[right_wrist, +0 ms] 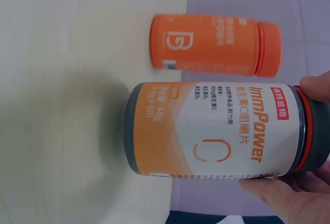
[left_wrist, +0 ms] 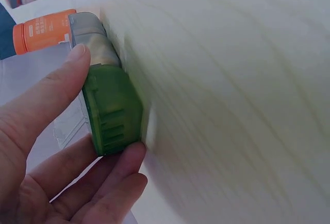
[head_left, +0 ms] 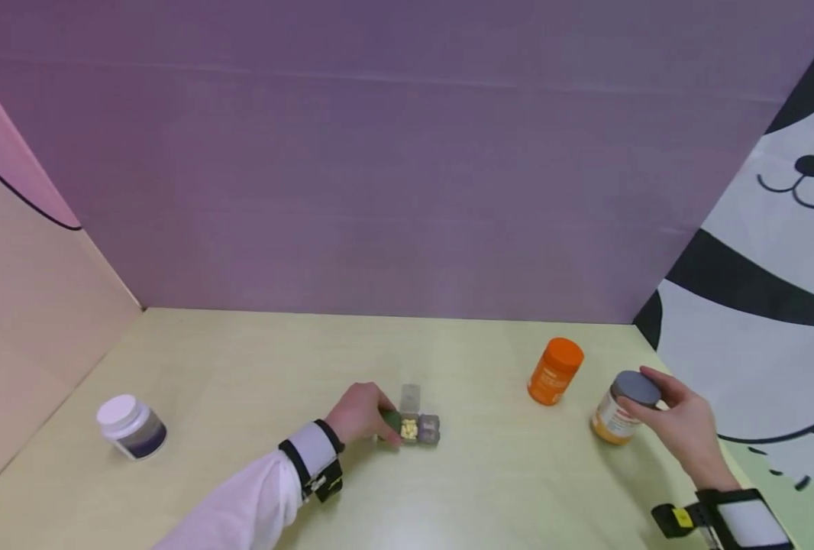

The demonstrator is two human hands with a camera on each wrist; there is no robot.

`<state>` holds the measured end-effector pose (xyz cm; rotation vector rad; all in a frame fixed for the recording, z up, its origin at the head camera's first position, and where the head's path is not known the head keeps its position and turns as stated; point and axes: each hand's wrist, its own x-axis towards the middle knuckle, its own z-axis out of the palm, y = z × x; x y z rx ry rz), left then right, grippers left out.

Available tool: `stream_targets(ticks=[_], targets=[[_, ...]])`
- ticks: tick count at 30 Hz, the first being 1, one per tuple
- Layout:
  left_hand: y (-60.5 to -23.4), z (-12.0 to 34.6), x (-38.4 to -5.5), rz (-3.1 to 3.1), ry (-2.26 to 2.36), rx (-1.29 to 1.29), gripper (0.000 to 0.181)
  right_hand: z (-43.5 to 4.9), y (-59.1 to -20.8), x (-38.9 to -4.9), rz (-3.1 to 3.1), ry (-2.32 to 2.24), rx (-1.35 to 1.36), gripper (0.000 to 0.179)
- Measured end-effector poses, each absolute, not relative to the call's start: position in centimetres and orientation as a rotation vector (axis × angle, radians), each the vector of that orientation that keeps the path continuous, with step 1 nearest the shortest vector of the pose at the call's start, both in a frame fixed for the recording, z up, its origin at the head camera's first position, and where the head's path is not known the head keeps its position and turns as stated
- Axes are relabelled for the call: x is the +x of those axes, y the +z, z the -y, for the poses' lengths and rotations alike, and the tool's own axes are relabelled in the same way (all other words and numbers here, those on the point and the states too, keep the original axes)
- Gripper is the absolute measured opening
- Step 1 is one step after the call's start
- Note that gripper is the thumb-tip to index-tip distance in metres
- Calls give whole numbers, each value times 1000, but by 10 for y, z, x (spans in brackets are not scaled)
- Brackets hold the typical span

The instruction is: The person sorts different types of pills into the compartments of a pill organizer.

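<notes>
My left hand [head_left: 360, 413] holds a small pill organizer by its green end compartment [left_wrist: 116, 113], thumb on one side and fingers on the other. The middle compartment [head_left: 409, 429] contains pale yellow tablets, and its clear lid [head_left: 410, 398] stands raised behind it. A greyish-purple compartment [head_left: 430, 429] forms the right end. Over on the right, my right hand [head_left: 685, 424] grips a vitamin C bottle [right_wrist: 216, 131] by its dark grey lid [head_left: 637, 388]. This bottle has a white and orange label; its base is close over the table, with a shadow beside it.
An orange bottle [head_left: 554, 372] with an orange cap stands just left of the vitamin C bottle. Far left on the table [head_left: 242, 359] is a white-capped bottle [head_left: 132, 428] with a dark purple label. A purple wall panel [head_left: 393, 191] rises behind the table.
</notes>
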<state>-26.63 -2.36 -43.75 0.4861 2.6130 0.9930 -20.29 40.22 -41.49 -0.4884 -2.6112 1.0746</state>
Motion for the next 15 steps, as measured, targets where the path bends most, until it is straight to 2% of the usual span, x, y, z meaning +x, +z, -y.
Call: stream_targets(ticks=[3, 8, 10, 15], targets=[[-438, 25, -265, -2622, 986, 479, 44, -405, -417, -202, 2637, 1064, -436, 74], [-434, 22, -263, -2641, 970, 480, 43, -410, -423, -203, 2552, 1001, -415, 85], [-433, 21, -263, -2644, 974, 485, 44, -397, -411, -201, 2474, 991, -390, 85], [-434, 20, -261, -2641, 978, 470, 47, -337, -366, -192, 2290, 1102, -250, 73]])
